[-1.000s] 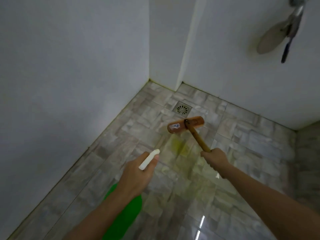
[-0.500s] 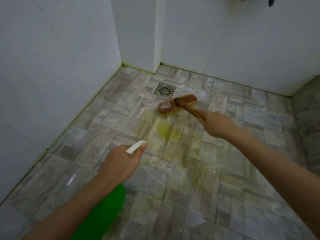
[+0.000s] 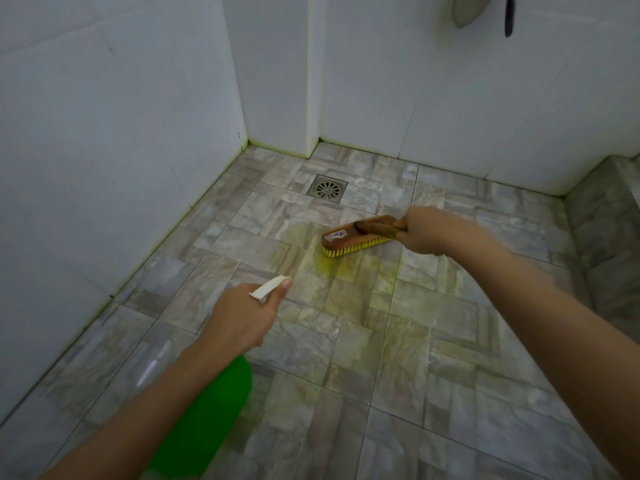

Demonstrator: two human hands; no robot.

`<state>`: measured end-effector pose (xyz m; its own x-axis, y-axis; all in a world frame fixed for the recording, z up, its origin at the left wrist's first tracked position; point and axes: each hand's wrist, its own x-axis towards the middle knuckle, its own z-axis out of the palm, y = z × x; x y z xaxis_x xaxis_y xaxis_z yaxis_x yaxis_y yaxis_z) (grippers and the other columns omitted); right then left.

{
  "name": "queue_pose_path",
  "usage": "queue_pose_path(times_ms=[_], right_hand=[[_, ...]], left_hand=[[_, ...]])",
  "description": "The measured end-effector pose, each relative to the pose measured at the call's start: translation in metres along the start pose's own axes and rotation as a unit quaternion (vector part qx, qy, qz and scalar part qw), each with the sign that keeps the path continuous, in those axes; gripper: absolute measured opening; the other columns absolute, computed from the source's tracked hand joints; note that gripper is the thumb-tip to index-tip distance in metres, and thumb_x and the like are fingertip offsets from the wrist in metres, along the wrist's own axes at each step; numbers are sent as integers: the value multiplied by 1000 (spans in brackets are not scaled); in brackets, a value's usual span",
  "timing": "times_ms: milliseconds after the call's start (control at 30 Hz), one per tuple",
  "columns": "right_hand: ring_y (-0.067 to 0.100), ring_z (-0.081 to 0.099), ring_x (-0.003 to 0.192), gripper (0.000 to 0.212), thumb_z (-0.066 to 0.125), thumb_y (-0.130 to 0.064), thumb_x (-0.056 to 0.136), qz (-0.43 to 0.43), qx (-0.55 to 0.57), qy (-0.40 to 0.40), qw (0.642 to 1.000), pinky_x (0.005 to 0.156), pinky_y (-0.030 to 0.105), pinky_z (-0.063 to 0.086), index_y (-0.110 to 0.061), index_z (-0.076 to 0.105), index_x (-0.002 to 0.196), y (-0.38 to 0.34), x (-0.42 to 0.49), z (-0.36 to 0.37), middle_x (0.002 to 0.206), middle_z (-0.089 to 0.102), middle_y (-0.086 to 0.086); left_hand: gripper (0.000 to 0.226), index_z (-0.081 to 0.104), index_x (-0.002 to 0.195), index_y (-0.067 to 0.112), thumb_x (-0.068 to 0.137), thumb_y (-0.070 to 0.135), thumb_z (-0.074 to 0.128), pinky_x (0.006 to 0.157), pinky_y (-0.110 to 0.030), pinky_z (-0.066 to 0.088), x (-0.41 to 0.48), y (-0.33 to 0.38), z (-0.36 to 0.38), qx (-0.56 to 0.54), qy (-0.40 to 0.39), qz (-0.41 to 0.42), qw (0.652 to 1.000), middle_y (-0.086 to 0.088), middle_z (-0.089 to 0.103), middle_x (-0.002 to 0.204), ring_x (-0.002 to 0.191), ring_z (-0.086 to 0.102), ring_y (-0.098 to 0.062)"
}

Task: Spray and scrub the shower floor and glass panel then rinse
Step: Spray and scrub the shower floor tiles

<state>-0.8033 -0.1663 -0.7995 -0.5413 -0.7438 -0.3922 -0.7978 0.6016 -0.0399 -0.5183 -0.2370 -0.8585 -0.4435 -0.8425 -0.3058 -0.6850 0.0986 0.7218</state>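
My right hand (image 3: pixel 424 232) grips the wooden handle of a brown scrub brush (image 3: pixel 356 235) with yellow bristles. The bristles rest on the grey tiled shower floor (image 3: pixel 433 341), at the far edge of a yellow-green wet patch (image 3: pixel 349 271). My left hand (image 3: pixel 242 317) holds a green spray bottle (image 3: pixel 204 417) by its white nozzle head (image 3: pixel 270 287), which points forward toward the patch. The bottle's body hangs below my forearm, partly hidden by it. No glass panel is in view.
A square metal floor drain (image 3: pixel 327 188) sits just beyond the brush. White tiled walls (image 3: pixel 104 150) close in on the left and back, with a corner column (image 3: pixel 311 98). A raised tiled step (image 3: pixel 609 237) borders the right side. A shower head (image 3: pixel 467 8) hangs at the top.
The brush has swung from facing the drain to lying sideways and moved right across the patch. The view has tilted down and closer to the floor. My left hand kept its hold on the bottle.
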Motion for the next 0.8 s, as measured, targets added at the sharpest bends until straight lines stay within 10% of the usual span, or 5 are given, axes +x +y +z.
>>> queue_pose_path(times_ms=[433, 633, 800], right_hand=[[18, 56, 53, 31, 41, -25, 99, 4, 29, 7, 1000, 52, 28, 46, -9, 58, 117, -3, -6, 1, 72, 55, 5], [17, 54, 54, 36, 38, -25, 100, -8, 39, 3, 999, 53, 29, 49, -13, 56, 127, 3, -2, 4, 70, 55, 4], [17, 53, 51, 33, 37, -21, 100, -17, 27, -10, 999, 50, 26, 46, -27, 57, 126, -2, -6, 1, 69, 55, 6]], left_hand=[[62, 66, 73, 12, 90, 68, 44, 65, -39, 52, -10, -2, -7, 42, 33, 58, 997, -6, 70, 70, 63, 64, -20], [48, 73, 78, 16, 88, 60, 55, 89, -44, 56, -5, -4, -26, -266, 45, 70, 960, -14, 74, 75, 76, 74, -26], [73, 67, 72, 9, 87, 76, 41, 82, -44, 57, -10, 13, -15, -273, 66, 97, 955, -9, 71, 66, 71, 71, -26]])
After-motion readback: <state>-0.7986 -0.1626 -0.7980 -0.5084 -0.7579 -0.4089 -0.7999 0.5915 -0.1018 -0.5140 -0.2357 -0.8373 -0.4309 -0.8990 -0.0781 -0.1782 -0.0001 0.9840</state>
